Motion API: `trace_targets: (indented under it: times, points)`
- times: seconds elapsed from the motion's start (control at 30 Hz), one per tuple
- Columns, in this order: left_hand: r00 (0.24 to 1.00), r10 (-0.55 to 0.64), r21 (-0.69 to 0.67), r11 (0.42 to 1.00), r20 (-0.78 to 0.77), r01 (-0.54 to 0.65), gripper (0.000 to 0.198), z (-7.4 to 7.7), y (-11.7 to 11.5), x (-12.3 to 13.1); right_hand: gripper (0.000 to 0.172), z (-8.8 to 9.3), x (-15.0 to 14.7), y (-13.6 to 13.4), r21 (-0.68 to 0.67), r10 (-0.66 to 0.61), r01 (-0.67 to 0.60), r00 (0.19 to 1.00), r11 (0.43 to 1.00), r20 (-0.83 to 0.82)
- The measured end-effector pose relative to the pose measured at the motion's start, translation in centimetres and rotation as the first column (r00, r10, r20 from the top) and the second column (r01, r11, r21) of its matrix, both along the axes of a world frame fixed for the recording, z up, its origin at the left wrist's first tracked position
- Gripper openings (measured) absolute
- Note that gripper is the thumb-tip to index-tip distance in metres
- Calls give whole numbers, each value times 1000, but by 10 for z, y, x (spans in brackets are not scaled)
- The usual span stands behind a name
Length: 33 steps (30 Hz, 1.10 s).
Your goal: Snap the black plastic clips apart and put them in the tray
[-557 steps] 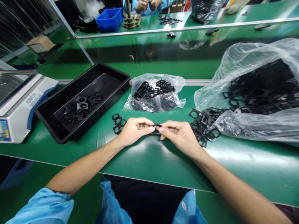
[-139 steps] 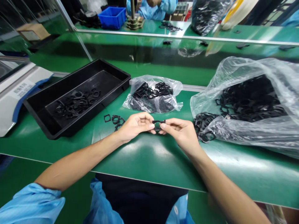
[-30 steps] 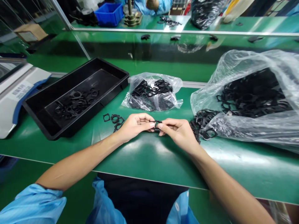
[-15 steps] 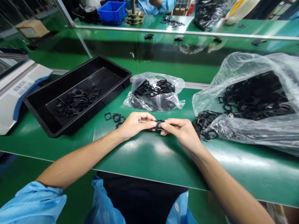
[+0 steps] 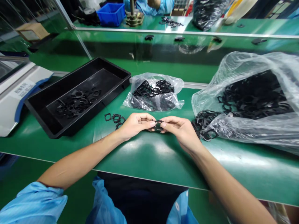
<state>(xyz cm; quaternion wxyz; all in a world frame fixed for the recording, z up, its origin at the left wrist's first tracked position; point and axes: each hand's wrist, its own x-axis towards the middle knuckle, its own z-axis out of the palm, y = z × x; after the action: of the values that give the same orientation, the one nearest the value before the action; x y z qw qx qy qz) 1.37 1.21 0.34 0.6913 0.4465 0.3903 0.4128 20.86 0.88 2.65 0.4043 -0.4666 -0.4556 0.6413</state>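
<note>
Between my two hands, above the green table point(image 5: 144, 158), is a small thin black part point(image 5: 159, 121). My left hand point(image 5: 137, 126) pinches its left end with thumb and fingers, and my right hand point(image 5: 178, 129) pinches its right end. Just left of my left hand lie several loose black ring-shaped parts point(image 5: 116, 118). Behind my hands sits a clear plastic bag point(image 5: 163, 101) of similar black parts. A larger open clear bag point(image 5: 247, 127) at the right holds many more, some spilling out near my right hand.
A black tray point(image 5: 112, 88) with black parts stands at the left, beside a white and blue device point(image 5: 18, 93). Past the transparent divider are a blue bin point(image 5: 111, 15), a metal fixture point(image 5: 135, 18), a black bag point(image 5: 207, 14) and another person's blue sleeves point(image 5: 142, 7).
The black part between my fingers has tilted slightly and now shows a thinner profile. Both hands keep their pinch in nearly the same place.
</note>
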Motion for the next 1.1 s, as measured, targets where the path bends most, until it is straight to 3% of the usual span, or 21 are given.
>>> trace_targets:
  times: [0.27,0.47,0.67,0.9,1.1]
  points:
    - [999,54,-10,999,-1,-54,37,-1,-1,1,35,-1,1,-1,-22,17,-18,999,1000,-27]
    - [995,95,43,995,-7,-94,35,1,-2,3,34,-3,1,-2,42,6,-6,1000,999,-3]
    - [990,128,86,989,-61,-123,33,0,-3,4,32,-2,2,1,16,17,-17,1000,1000,8]
    - [992,79,118,991,-101,-66,30,2,-4,3,35,1,-1,0,21,-7,6,999,1000,53]
    - [990,90,173,982,-108,-71,28,4,-5,4,27,1,-2,-4,101,-23,16,998,995,60]
